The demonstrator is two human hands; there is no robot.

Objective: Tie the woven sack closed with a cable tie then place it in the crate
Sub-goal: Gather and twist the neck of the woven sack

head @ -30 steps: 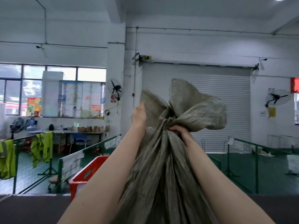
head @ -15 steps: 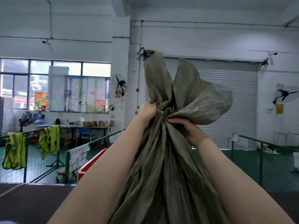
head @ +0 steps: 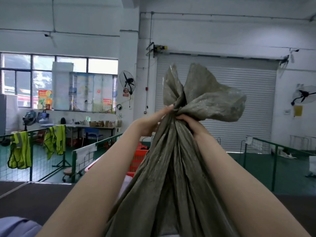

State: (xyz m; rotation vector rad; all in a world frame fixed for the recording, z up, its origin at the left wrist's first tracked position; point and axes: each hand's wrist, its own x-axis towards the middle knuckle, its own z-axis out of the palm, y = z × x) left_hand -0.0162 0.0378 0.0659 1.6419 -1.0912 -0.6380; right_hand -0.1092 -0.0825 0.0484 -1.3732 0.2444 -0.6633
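Observation:
A grey-green woven sack (head: pixel 172 177) hangs in front of me, held up high by its bunched neck. My left hand (head: pixel 150 122) grips the neck from the left and my right hand (head: pixel 191 124) grips it from the right, just below the flared top. Whether a cable tie is on the neck I cannot see. A red plastic crate (head: pixel 137 160) stands behind the sack, low and to the left, mostly hidden by my left forearm and the sack.
A dark table surface (head: pixel 34 200) runs across the foreground. Green mesh fences (head: pixel 85 151) with yellow vests (head: pixel 54 141) stand left, another fence (head: pixel 275 151) right. A closed roller door (head: pixel 239 103) fills the back wall.
The sack stays lifted and has shifted slightly right in view. My left hand has opened a little along the neck, and more of the red crate shows behind.

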